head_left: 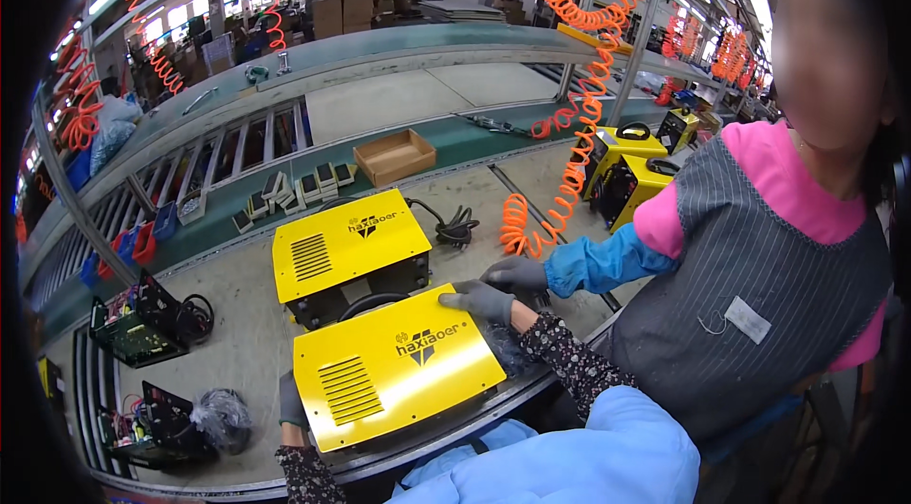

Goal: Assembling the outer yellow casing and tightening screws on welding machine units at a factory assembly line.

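Note:
In front of me lies a welding machine with a yellow metal cover (403, 373), slotted at its left part. My left hand (292, 401), in a grey glove, holds its left end; the fingers are mostly hidden. The grey-gloved right hand (482, 301) grips the far right corner, fingers on the cover. Just behind it stands a second yellow-covered welding machine (346, 243), and a black handle (372, 303) shows between the two. A co-worker's gloved hand (517, 273) is close beyond my right hand. Clear plastic wrap (508, 347) lies beside the near machine's right end.
Uncovered machine units (142, 324) stand at the left, one beside a bagged bundle (223, 420). A black cable (455, 227) lies behind. Further back are a cardboard tray (394, 158) and small parts (294, 189). An orange coiled hose (579, 153) hangs near yellow machines (634, 183). A co-worker (759, 267) stands right.

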A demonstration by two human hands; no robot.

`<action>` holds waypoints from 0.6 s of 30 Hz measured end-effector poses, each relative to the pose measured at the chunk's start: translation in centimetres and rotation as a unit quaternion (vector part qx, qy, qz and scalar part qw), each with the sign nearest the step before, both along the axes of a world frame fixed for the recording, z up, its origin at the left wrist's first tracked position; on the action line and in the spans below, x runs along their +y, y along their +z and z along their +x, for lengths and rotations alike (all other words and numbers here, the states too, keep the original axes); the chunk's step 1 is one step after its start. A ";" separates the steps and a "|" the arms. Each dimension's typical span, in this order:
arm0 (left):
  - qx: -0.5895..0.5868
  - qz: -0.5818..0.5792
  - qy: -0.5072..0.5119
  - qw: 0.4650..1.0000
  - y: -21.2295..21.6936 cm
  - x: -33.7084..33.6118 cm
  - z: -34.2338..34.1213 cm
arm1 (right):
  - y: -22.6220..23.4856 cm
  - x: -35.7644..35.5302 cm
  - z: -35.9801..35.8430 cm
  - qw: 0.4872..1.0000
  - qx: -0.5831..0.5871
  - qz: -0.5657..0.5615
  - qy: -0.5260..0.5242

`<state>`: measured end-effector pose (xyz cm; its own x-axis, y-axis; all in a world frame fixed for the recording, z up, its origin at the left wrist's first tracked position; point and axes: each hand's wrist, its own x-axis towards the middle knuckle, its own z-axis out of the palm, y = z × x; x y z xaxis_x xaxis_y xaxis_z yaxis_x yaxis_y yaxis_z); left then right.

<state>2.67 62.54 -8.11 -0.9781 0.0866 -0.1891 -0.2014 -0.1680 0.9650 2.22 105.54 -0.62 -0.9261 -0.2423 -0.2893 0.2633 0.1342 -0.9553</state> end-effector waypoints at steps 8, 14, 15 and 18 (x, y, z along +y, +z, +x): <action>0.023 0.011 0.002 1.000 -2.0 -1.0 -0.7 | 1.5 0.0 1.9 0.984 0.118 0.127 0.032; 0.143 -0.051 0.063 0.986 3.2 1.1 1.5 | 5.2 -0.6 3.5 0.991 0.130 0.014 -0.015; 0.155 -0.050 0.057 0.985 4.0 1.1 1.6 | 4.7 0.0 3.0 0.988 0.153 0.006 0.013; 0.252 -0.158 0.070 0.952 8.5 3.4 2.1 | 6.8 -0.1 3.9 0.965 0.256 0.061 -0.010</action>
